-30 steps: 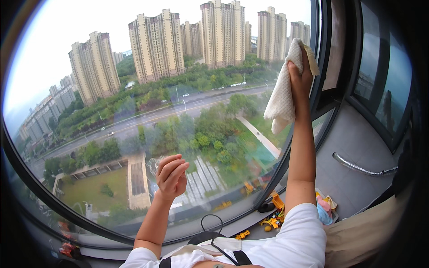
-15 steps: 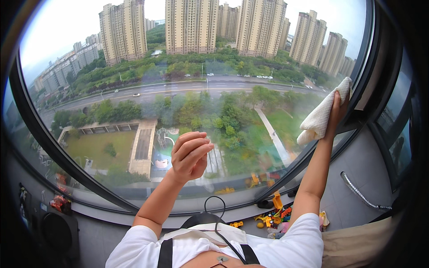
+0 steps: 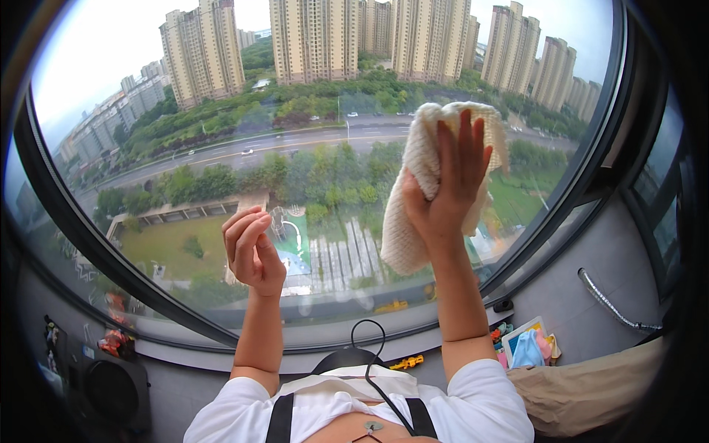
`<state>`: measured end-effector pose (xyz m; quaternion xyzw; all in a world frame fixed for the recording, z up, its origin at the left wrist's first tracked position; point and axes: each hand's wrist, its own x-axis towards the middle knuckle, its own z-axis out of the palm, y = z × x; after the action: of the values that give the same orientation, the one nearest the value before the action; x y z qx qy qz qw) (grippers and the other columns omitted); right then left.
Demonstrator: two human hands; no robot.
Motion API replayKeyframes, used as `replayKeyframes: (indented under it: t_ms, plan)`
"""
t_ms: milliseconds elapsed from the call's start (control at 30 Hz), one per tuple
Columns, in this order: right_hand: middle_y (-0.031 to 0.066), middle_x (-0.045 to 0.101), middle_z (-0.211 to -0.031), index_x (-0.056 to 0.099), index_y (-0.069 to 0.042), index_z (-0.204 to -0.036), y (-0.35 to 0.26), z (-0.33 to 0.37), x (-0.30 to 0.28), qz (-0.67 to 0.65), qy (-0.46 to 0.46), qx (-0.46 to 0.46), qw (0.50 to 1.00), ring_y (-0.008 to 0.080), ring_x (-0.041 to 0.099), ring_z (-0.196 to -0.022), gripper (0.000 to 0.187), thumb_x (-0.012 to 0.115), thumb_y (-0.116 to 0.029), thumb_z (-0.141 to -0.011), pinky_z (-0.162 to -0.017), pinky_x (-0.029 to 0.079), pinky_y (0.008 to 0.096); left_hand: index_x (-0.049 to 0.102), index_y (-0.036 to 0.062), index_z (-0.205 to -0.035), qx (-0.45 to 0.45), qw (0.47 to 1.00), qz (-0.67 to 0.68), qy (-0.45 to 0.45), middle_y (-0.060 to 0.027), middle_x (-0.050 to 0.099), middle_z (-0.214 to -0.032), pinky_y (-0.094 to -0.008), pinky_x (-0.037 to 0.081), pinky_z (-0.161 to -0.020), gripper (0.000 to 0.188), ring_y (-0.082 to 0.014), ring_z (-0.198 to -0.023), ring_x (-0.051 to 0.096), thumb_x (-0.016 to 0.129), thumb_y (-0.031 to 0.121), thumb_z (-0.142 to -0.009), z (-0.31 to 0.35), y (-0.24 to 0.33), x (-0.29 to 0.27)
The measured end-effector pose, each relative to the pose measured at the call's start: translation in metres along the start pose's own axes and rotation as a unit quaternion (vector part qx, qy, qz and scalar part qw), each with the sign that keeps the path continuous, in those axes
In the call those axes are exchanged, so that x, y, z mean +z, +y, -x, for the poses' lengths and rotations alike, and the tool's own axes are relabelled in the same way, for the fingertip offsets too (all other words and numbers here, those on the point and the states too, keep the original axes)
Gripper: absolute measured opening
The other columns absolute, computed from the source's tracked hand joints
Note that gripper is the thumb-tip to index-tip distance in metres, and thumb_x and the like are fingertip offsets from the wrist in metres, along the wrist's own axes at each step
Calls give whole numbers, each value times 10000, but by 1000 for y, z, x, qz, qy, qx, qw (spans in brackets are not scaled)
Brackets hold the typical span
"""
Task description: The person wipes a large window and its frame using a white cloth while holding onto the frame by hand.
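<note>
The cloth [image 3: 402,232] is being held under the right grip [image 3: 450,181]: it is lying directly in front of that palm and, as it seems, is being pressed against the glass [image 3: 340,184]. The fingers of this grip are being stretched flat over the cloth, a little apart, and the thumb is being set away to the left. No clamping is being seen, but whether a fold is being pinched near the thumb cannot be told.

The long axis of the cloth is running nearly upright with a lean, from below and left of the right grip toward its fingertips. More of the cloth is being shown left of this grip than right of it.

The right grip is being placed nearest, in contact with the cloth, while the left grip [image 3: 255,255] is being held apart from it, to the left and lower. Its fingers are being bent loosely inward, with nothing seen in them; whether they are meeting the palm, or the glass is being touched, cannot be told.

Well below the right grip, a yellow toy [image 3: 406,362] is lying; below and to the right, blue fabric [image 3: 526,351] and a silver hose [image 3: 611,303] are being seen.
</note>
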<state>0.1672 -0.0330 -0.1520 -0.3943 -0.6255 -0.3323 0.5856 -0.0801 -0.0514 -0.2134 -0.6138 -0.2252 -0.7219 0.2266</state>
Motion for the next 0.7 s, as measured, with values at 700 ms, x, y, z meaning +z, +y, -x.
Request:
replayKeyframes:
  t_ms: [700]
  plan:
    - [173,433,-1398,443,-9,-1347,44,1,-9,-103,125,178,970,334,348,-1325,580,548,-185,-804,-1082,267,425,615,-44,-928,70,997,34,10,-138,620,-918,-356,522,-764,181,-310,-892,608,455,35,-902,-6,-33,-15]
